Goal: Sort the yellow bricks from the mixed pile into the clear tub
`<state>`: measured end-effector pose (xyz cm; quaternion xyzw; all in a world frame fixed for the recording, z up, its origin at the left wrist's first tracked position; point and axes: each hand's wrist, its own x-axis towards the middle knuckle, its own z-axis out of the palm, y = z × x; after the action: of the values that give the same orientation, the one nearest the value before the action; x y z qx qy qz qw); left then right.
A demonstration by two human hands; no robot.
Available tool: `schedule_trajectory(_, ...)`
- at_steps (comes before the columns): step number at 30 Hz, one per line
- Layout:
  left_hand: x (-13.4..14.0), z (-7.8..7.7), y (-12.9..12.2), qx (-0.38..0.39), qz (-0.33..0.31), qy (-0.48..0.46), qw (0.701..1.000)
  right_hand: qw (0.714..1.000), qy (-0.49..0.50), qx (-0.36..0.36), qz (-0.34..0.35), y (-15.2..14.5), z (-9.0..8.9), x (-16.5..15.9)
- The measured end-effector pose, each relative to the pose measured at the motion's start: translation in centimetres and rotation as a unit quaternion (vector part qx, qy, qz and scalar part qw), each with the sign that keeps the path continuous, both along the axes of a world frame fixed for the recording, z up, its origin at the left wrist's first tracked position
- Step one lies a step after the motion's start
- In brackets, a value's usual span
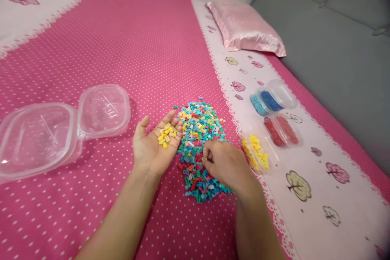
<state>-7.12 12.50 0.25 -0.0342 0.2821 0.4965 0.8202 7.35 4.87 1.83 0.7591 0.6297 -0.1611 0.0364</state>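
Observation:
My left hand is palm up, fingers extended and slightly cupped, holding several small yellow toy bricks in the palm. Its fingertips reach the left edge of a mixed pile of tiny toy bricks in blue, teal, green, red, white and yellow, spread on the bed. Over the right side of that pile, my right hand has its fingers closed in a pinch. A small pale yellow brick shows between the thumb and fingertips.
To the right stand clear containers with yellow bricks, red bricks and blue bricks. Two clear plastic tubs sit on the left. A pink pillow lies at the back, beside a grey padded panel.

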Motion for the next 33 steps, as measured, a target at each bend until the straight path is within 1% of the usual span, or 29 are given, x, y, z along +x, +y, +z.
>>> schedule_trajectory(2, 0.0, 0.0, 0.0, -0.001, 0.000, -0.002, 1.000, 1.000, 0.006, 0.007, -0.013, 0.0, 0.1, 0.1)
schedule_trajectory(4, 0.0, 0.1, 0.0, -0.004, 0.001, -0.006, 1.000, 0.999, 0.025, 0.029, -0.034, 0.1, 0.4, 0.3)
schedule_trajectory(6, 0.1, 0.1, 0.0, -0.008, 0.000, -0.010, 1.000, 0.993, 0.063, 0.076, -0.066, 0.1, 0.7, 0.5)
schedule_trajectory(8, 0.2, 0.2, -0.1, -0.014, -0.004, -0.013, 1.000, 0.977, 0.110, 0.156, -0.097, 0.2, 1.1, 0.6)
schedule_trajectory(10, 0.4, 0.3, -0.2, -0.018, -0.011, -0.016, 1.000, 0.946, 0.150, 0.263, -0.111, 0.2, 1.6, 0.5)
schedule_trajectory(12, 0.6, 0.4, -0.3, -0.023, -0.021, -0.022, 0.999, 0.906, 0.175, 0.371, -0.105, 0.1, 2.1, 0.2)
schedule_trajectory(15, 0.8, 0.5, -0.5, -0.025, -0.048, -0.036, 0.998, 0.844, 0.177, 0.497, -0.097, -0.4, 2.9, -0.5)
schedule_trajectory(18, 1.0, 0.4, -0.7, -0.013, -0.077, -0.048, 0.996, 0.799, 0.162, 0.572, -0.094, -1.0, 3.7, -1.2)
schedule_trajectory(20, 1.1, 0.4, -0.8, -0.002, -0.093, -0.058, 0.994, 0.783, 0.152, 0.596, -0.091, -1.3, 4.0, -1.5)
schedule_trajectory(21, 1.1, 0.4, -0.9, 0.004, -0.101, -0.064, 0.993, 0.781, 0.148, 0.600, -0.089, -1.4, 4.1, -1.6)
schedule_trajectory(23, 1.2, 0.4, -1.0, 0.013, -0.118, -0.075, 0.990, 0.788, 0.146, 0.592, -0.080, -1.3, 4.0, -1.8)
schedule_trajectory(24, 1.2, 0.5, -1.1, 0.016, -0.126, -0.079, 0.989, 0.799, 0.145, 0.579, -0.072, -1.2, 3.9, -1.9)
schedule_trajectory(25, 1.2, 0.5, -1.1, 0.017, -0.133, -0.083, 0.987, 0.814, 0.142, 0.560, -0.063, -1.0, 3.7, -1.9)
schedule_trajectory(27, 1.2, 0.6, -1.2, 0.016, -0.148, -0.090, 0.985, 0.853, 0.139, 0.501, -0.047, -0.4, 3.1, -1.9)
schedule_trajectory(29, 1.1, 0.6, -1.1, 0.010, -0.156, -0.094, 0.983, 0.885, 0.135, 0.442, -0.049, 0.1, 2.5, -1.7)
schedule_trajectory(31, 1.0, 0.5, -1.1, -0.002, -0.149, -0.090, 0.985, 0.907, 0.130, 0.393, -0.069, 0.3, 2.1, -1.2)
schedule_trajectory(33, 0.9, 0.4, -0.9, -0.015, -0.121, -0.074, 0.990, 0.932, 0.120, 0.330, -0.088, 0.1, 2.0, -0.6)
